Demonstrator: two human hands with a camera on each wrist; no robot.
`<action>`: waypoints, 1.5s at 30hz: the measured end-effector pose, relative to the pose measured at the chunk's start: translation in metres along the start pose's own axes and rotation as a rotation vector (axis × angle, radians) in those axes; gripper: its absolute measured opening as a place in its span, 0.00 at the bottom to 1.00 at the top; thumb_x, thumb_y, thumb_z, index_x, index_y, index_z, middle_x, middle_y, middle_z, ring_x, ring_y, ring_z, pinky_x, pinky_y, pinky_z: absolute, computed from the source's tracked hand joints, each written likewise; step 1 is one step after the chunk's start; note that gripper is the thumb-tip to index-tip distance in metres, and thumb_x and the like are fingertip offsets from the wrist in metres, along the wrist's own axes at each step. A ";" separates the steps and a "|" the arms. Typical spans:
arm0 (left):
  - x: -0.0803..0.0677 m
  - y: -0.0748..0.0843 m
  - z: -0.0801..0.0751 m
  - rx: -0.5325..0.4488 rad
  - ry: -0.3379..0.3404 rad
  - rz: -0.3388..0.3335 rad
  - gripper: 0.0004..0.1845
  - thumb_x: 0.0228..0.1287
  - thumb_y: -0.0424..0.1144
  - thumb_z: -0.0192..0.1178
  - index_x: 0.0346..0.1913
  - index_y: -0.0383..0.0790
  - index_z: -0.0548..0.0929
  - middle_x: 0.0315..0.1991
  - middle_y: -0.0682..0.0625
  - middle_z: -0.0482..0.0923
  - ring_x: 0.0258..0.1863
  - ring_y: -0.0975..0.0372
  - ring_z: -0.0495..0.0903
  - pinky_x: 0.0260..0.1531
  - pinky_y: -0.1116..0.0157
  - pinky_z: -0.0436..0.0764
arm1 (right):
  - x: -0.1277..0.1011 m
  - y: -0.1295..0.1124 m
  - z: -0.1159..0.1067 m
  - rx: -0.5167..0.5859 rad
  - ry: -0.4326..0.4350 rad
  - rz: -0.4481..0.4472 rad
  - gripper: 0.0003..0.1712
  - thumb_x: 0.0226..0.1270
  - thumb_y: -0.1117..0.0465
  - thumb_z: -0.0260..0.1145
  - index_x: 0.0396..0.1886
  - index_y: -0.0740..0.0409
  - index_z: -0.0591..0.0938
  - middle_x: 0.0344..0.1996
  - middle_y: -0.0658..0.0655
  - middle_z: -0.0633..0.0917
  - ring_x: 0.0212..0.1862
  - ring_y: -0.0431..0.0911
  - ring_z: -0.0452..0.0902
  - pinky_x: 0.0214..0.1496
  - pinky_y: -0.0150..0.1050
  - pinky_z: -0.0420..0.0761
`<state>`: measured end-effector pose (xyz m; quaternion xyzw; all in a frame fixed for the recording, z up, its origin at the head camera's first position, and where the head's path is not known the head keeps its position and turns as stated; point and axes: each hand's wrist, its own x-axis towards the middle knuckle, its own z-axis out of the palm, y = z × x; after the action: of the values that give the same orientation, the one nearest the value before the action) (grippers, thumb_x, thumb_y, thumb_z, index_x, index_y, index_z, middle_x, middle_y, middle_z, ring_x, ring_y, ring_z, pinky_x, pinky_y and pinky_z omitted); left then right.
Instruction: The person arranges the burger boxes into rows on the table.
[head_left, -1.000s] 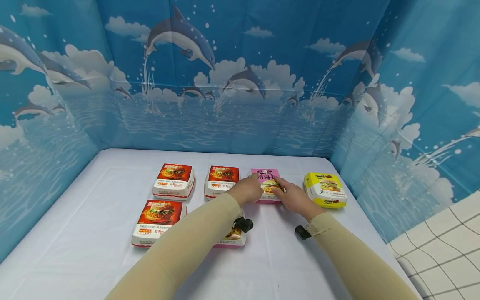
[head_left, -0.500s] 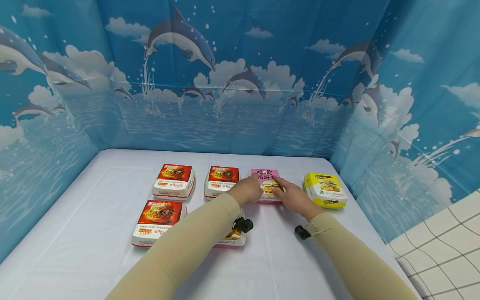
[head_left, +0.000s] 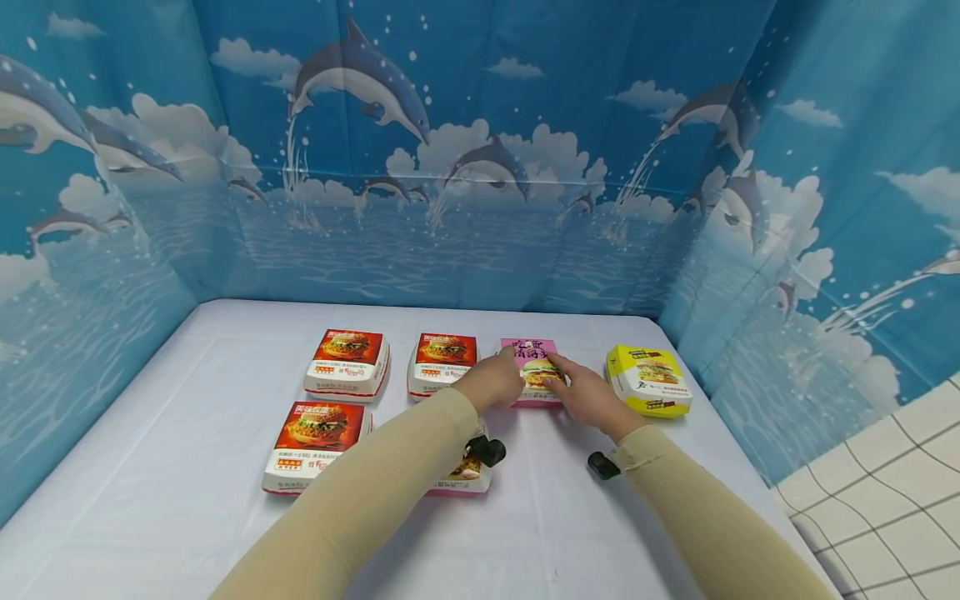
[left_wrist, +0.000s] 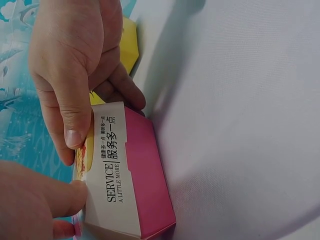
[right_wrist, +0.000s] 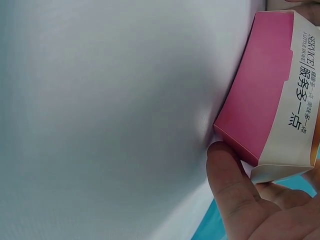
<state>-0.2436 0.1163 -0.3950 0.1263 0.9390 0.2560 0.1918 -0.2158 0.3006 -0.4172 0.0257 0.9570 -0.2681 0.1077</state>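
Note:
A pink burger box with a burger picture on its lid stands closed on the white table, between both hands. My left hand holds its left side, and in the left wrist view its thumb lies at the lid's edge. From the other side my right hand grips the box, thumb over the lid. A fingertip of it touches the lower corner in the right wrist view. The pink lower half and the white printed flap face the person. The left fingers are mostly hidden.
Red-and-white burger boxes stand to the left: two at the back and one nearer. The left forearm partly covers another box. A yellow-and-white burger box sits right of the right hand. A dolphin curtain surrounds the table.

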 end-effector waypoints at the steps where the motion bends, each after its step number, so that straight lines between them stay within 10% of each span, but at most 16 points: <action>1: 0.001 0.000 0.000 -0.002 -0.003 0.001 0.40 0.80 0.45 0.55 0.86 0.41 0.50 0.71 0.41 0.76 0.31 0.55 0.77 0.24 0.64 0.72 | 0.000 0.000 0.000 0.001 0.000 0.001 0.41 0.83 0.42 0.56 0.88 0.40 0.53 0.83 0.65 0.62 0.81 0.65 0.59 0.80 0.66 0.61; 23: -0.009 0.002 -0.001 -0.009 0.022 0.006 0.39 0.82 0.46 0.53 0.86 0.41 0.49 0.76 0.40 0.71 0.44 0.54 0.80 0.31 0.64 0.73 | 0.001 0.002 0.001 0.019 -0.006 0.008 0.41 0.84 0.40 0.54 0.88 0.37 0.50 0.85 0.63 0.57 0.83 0.65 0.54 0.81 0.66 0.58; 45: -0.011 0.001 0.000 -0.038 0.032 0.005 0.39 0.81 0.47 0.54 0.86 0.42 0.50 0.80 0.43 0.66 0.58 0.53 0.76 0.67 0.55 0.77 | -0.003 0.003 0.000 0.048 -0.012 0.002 0.41 0.84 0.40 0.53 0.88 0.38 0.50 0.85 0.62 0.56 0.83 0.65 0.53 0.82 0.67 0.57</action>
<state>-0.2337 0.1136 -0.3912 0.1208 0.9367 0.2761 0.1785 -0.2128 0.3037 -0.4179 0.0276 0.9495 -0.2913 0.1131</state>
